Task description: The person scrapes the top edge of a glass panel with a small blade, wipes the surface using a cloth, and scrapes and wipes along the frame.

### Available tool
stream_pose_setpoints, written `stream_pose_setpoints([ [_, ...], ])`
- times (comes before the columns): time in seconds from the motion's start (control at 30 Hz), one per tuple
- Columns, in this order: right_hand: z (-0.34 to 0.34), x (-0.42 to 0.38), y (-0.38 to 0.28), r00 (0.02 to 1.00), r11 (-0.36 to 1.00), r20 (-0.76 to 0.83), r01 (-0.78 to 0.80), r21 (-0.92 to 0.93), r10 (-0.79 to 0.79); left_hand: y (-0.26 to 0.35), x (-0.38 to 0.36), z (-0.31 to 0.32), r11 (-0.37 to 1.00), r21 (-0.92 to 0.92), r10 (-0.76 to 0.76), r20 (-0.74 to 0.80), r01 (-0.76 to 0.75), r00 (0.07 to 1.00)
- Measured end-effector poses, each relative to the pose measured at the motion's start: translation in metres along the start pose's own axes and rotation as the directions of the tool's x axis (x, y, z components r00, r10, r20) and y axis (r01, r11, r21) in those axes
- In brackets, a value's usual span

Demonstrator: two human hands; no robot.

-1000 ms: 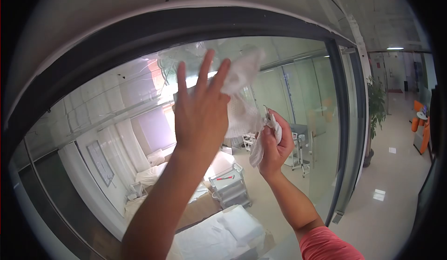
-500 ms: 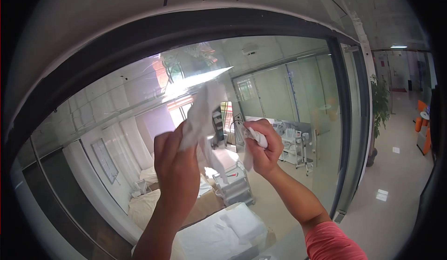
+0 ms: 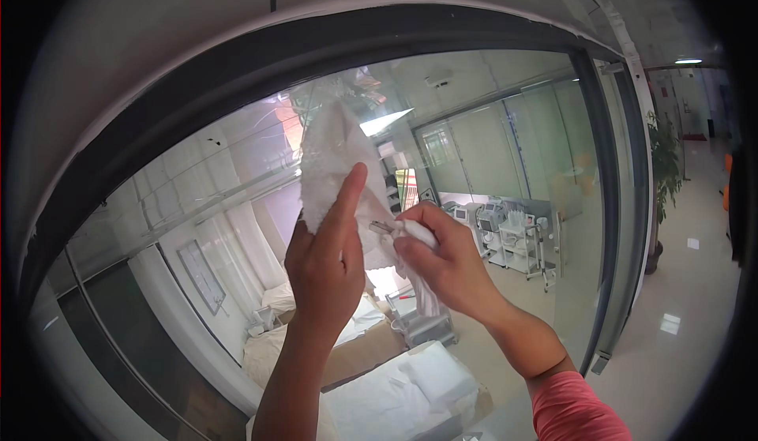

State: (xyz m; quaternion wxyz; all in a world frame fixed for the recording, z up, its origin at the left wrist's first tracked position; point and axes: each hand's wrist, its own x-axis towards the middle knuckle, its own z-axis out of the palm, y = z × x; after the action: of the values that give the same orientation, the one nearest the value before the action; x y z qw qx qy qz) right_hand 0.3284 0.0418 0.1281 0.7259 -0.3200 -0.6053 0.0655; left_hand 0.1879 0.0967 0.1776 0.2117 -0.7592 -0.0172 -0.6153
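Observation:
A white cloth (image 3: 335,145) rises in front of me, spread over my left hand (image 3: 328,263). One digit of that hand points up over the cloth's face, and the others are largely hidden behind it. My right hand (image 3: 442,255) is closed around a bunched part of white cloth (image 3: 418,234), and a loose end hangs below the fist. Between the two hands, a small metallic piece (image 3: 383,226) sticks out of the right-hand bunch at the fingertips. Both hands are close together before a large glass pane (image 3: 505,165).
A dark frame (image 3: 588,125) borders the glass. Through it show white-covered beds (image 3: 371,397), a grey trolley (image 3: 426,326) and equipment on a white cart (image 3: 521,247). On the right, a potted plant (image 3: 666,165) stands along a shiny-floored corridor (image 3: 687,283).
The cloth at my left hand has spread wider and no longer hangs in a narrow strip. My right hand has moved left, close to the left one. The view has shifted slightly.

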Motion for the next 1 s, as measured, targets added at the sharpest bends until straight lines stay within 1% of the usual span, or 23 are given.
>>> stream_pose_setpoints([
  [0.03,-0.003,0.002,-0.002,0.999,0.999,0.02,-0.028,-0.042,0.029,-0.001,-0.002,0.0,1.0,-0.009,-0.014,0.002,0.014,1.0],
  [0.07,-0.005,0.001,-0.003,1.0,0.997,0.022,-0.015,-0.072,0.017,0.0,-0.002,0.0,1.0,-0.004,0.013,-0.017,-0.013,1.0],
  [0.13,-0.005,0.001,-0.006,1.0,0.99,0.028,0.018,-0.137,-0.015,0.004,-0.004,0.001,0.999,0.014,-0.049,-0.097,0.051,0.994],
  [0.17,-0.009,0.001,-0.004,0.998,0.988,0.023,0.056,-0.143,-0.053,0.006,-0.005,0.001,0.996,0.022,-0.078,-0.137,0.082,0.987],
  [0.2,-0.014,0.001,-0.001,0.995,0.984,0.018,0.096,-0.149,-0.094,0.003,-0.006,0.005,0.993,-0.027,-0.119,-0.196,0.116,0.973],
  [0.23,-0.02,0.0,0.0,0.99,0.978,0.016,0.139,-0.155,-0.138,0.003,-0.007,0.006,0.992,-0.026,-0.126,-0.252,0.124,0.96],
  [0.27,-0.03,0.0,-0.002,0.997,0.997,0.029,0.074,-0.014,-0.073,0.002,-0.008,0.006,0.991,-0.023,-0.13,-0.311,0.13,0.941],
  [0.3,-0.034,0.001,-0.006,0.984,0.985,-0.03,0.173,-0.019,-0.173,0.001,-0.008,0.006,0.991,-0.018,-0.131,-0.372,0.134,0.919],
  [0.33,-0.034,0.008,-0.004,0.95,0.948,-0.1,0.278,-0.154,-0.295,-0.005,-0.015,0.005,0.986,-0.041,-0.166,-0.329,0.161,0.93],
  [0.37,-0.034,0.015,0.001,0.899,0.888,-0.154,0.356,-0.29,-0.41,-0.005,-0.014,0.003,0.989,-0.033,-0.146,-0.32,0.143,0.936],
  [0.4,-0.034,0.02,0.004,0.845,0.777,-0.099,0.43,-0.46,-0.526,-0.004,-0.013,0.0,0.992,-0.024,-0.128,-0.309,0.127,0.942],
  [0.43,-0.033,0.026,0.007,0.78,0.627,-0.021,0.488,-0.607,-0.626,-0.004,-0.012,-0.002,0.994,-0.015,-0.108,-0.3,0.109,0.948],
  [0.47,-0.032,0.031,0.009,0.706,0.443,0.081,0.526,-0.726,-0.704,-0.003,-0.01,-0.002,0.996,0.004,-0.079,-0.29,0.084,0.954],
  [0.57,-0.026,0.034,0.014,0.654,0.24,0.194,0.513,-0.824,-0.731,0.0,-0.008,0.001,0.998,0.066,0.008,-0.245,0.009,0.97],
  [0.63,-0.026,0.036,0.01,0.661,0.223,0.208,0.507,-0.833,-0.721,0.0,-0.007,0.002,0.992,0.116,0.079,-0.196,-0.057,0.977],
  [0.77,-0.024,0.022,0.011,0.703,0.22,0.225,0.482,-0.848,-0.674,0.002,-0.006,0.004,0.985,0.143,0.112,-0.1,-0.097,0.989],
  [0.87,-0.028,0.041,0.009,0.665,0.244,0.189,0.501,-0.83,-0.722,0.004,-0.005,0.005,0.981,0.162,0.125,-0.078,-0.111,0.989],
  [0.97,-0.024,0.039,0.007,0.671,0.216,0.228,0.51,-0.833,-0.705,0.003,-0.004,0.008,0.983,0.146,0.129,-0.089,-0.116,0.988],
  [1.0,-0.023,0.04,0.005,0.68,0.26,0.209,0.519,-0.814,-0.703,0.003,-0.003,0.008,0.981,0.15,0.138,-0.094,-0.122,0.986],
])
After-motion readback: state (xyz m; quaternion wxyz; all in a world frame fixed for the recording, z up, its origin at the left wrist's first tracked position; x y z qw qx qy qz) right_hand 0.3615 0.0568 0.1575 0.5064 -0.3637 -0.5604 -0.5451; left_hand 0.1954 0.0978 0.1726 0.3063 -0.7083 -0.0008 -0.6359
